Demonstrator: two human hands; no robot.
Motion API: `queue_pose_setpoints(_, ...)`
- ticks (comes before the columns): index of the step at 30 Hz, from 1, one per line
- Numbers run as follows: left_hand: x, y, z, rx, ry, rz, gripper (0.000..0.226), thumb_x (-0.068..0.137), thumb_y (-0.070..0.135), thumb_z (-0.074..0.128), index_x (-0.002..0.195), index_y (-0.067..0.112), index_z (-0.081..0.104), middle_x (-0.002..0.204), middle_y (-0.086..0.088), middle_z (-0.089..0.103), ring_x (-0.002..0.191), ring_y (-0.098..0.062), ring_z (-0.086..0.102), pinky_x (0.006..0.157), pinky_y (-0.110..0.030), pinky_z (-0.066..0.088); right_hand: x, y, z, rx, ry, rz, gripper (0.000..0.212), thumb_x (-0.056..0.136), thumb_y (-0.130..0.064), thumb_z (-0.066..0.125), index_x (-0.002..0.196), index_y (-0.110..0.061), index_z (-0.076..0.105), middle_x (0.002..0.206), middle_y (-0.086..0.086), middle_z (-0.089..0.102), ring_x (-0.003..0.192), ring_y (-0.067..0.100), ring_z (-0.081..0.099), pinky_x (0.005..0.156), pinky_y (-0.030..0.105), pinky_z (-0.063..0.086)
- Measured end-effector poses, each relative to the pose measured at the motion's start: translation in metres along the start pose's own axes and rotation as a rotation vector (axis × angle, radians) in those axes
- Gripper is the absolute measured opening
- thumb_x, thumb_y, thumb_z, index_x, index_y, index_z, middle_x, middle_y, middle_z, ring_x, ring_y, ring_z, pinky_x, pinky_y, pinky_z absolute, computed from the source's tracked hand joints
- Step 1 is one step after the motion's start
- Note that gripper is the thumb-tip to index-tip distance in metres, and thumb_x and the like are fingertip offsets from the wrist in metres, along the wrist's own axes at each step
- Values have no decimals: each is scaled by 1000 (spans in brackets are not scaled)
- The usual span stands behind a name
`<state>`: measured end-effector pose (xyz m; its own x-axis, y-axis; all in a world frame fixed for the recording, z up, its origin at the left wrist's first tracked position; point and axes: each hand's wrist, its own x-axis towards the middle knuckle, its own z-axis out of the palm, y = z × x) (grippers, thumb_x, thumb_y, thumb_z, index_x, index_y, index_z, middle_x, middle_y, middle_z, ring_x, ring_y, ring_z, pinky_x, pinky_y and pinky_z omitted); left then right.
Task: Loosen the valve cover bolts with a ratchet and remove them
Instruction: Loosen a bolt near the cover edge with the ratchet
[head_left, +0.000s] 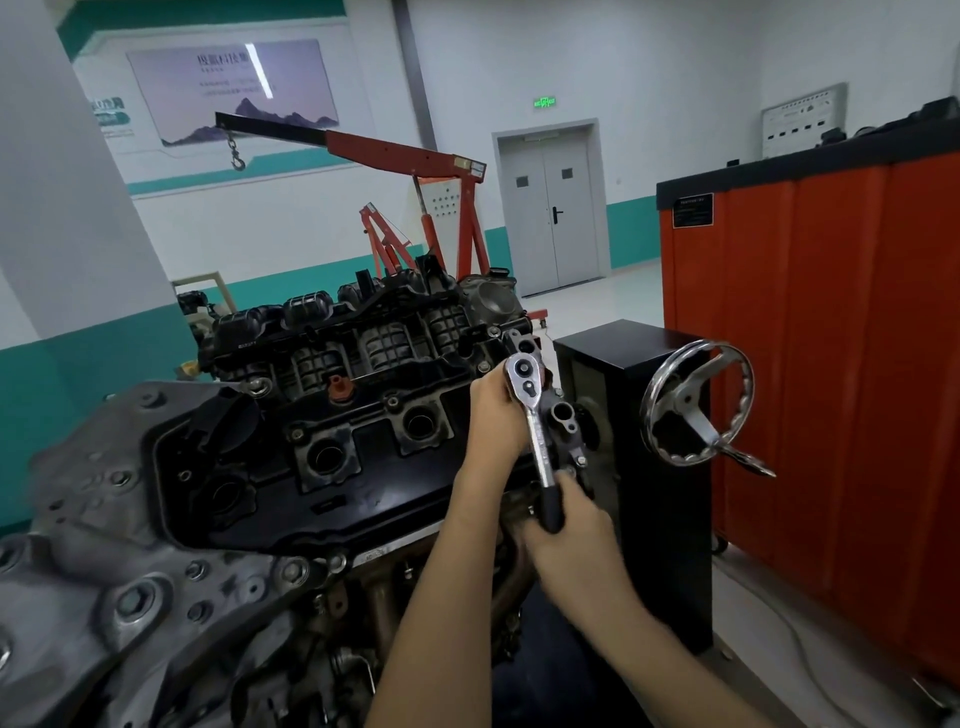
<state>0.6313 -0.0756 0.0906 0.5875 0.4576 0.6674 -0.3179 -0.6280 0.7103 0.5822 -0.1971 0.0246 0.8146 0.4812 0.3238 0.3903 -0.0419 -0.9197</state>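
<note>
A black valve cover (363, 457) tops the engine in the middle of the head view, with open spark plug wells and small bolts along its rim, one bolt (297, 434) near the middle. A chrome ratchet (535, 426) stands at the cover's right end, its round head uppermost and its black grip lowest. My left hand (493, 410) is closed around the ratchet's head from the left. My right hand (566, 525) grips the black handle below. The socket and the bolt under the head are hidden by my left hand.
A grey bell housing (93, 545) fills the lower left. A black stand box (660, 467) with a chrome handwheel (696, 405) sits right of the engine. An orange cabinet (831, 364) stands at the right, a red engine hoist (415, 171) behind.
</note>
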Motion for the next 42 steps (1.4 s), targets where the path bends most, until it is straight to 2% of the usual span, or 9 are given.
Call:
queue_pose_setpoints(5,1,-1,-4,2,-5,-28,52,86,-7,58,52,25,34,47,13,35,49,-1,28,50,-17,26,5,-1,-14,-80,-91,-17,18,83,1,55,92,-15,56,64,9,52,48,8,43,46,21,38)
queue_pose_setpoints(9,5,7,-7,61,-103,14,39,80,-11,51,50,16,52,48,13,49,52,0,36,52,-19,32,48,-4,-99,-534,-216,-165,27,87,-2,59,95,-27,53,70,3,55,54,11,51,49,19,42)
queue_pose_setpoints(13,4,8,-8,46,-52,4,51,81,-10,50,47,28,44,45,14,45,48,0,36,48,-14,29,83,-22,-129,-903,-197,-326,15,88,-12,60,99,-17,52,66,-5,50,56,11,50,54,26,42)
queue_pose_setpoints(17,0,4,-3,16,-34,6,30,80,-10,50,56,8,50,54,2,49,53,-3,36,52,-17,31,39,1,-83,-462,-106,-161,20,85,-5,62,85,-20,48,63,3,50,49,11,46,45,20,37)
queue_pose_setpoints(23,6,-2,-1,123,6,66,56,85,-10,58,51,27,33,44,13,33,46,-4,31,47,-14,29,-3,-1,15,68,28,0,13,82,-1,56,91,-10,54,68,17,56,49,11,45,46,23,38)
queue_pose_setpoints(28,7,-7,-5,79,-48,11,42,84,-7,57,51,17,47,45,13,46,51,-1,36,51,-16,33,12,4,-36,-132,-121,-60,22,82,4,56,98,-12,59,60,0,48,47,7,43,44,17,36)
queue_pose_setpoints(35,6,1,-9,6,-57,-22,49,82,-8,52,49,28,46,43,15,46,45,2,37,47,-13,29,91,-33,-135,-973,-239,-391,18,89,-11,59,93,-24,48,62,-5,49,51,9,48,47,20,30)
queue_pose_setpoints(39,0,-4,-4,-38,-19,-51,22,86,-5,53,65,-1,56,61,-1,55,61,-8,42,58,-25,36,48,-8,-97,-558,-152,-208,26,87,-7,63,85,-26,45,64,0,50,48,7,51,45,18,37)
queue_pose_setpoints(42,-2,-5,1,-80,43,-48,35,88,-2,59,58,14,51,55,10,50,57,-2,39,54,-19,35,7,0,-36,-156,-40,-41,15,83,-3,62,88,-14,54,62,5,51,42,5,42,41,17,36)
